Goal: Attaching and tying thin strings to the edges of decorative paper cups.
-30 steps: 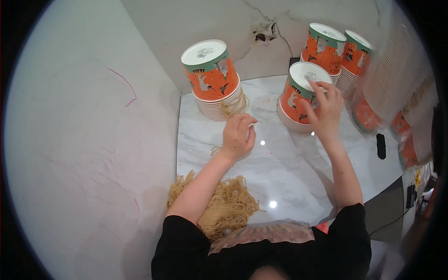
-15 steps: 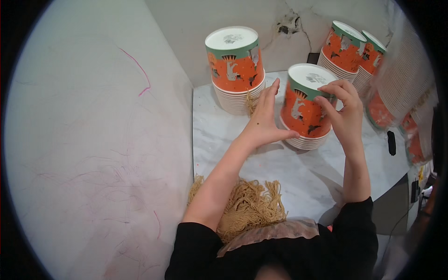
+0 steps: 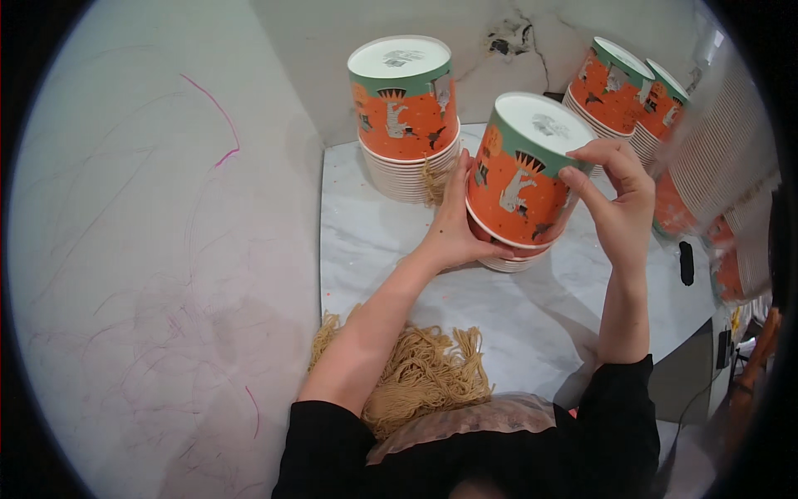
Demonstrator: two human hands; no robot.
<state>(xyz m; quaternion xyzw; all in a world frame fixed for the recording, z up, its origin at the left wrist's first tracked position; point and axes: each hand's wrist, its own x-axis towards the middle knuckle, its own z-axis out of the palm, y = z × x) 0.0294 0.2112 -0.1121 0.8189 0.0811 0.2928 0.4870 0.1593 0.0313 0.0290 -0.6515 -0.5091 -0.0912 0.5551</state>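
Observation:
An upside-down orange paper bucket (image 3: 519,187) with a green band and grey animal figures tilts on top of a short nested stack (image 3: 509,264). My right hand (image 3: 619,187) pinches its white upper edge on the right, thumb in front and fingers over the top. Low on the left side, my left hand (image 3: 453,237) wraps round it, the thumb along the lower rim; the fingertips are partly hidden behind it. Tan strings (image 3: 428,378) lie in a bundle beneath my left forearm.
A taller stack of upturned buckets (image 3: 403,116) stands at the back left, a strand of string at its side. More stacks (image 3: 611,87) are at the back right, some in clear plastic. A white wall (image 3: 166,249) rises along the left. A black object (image 3: 687,264) lies at right.
The top bucket has risen and tilted away from the stack beneath, showing a gap at its rim. My left hand has closed in against its side; the right hand keeps its pinch.

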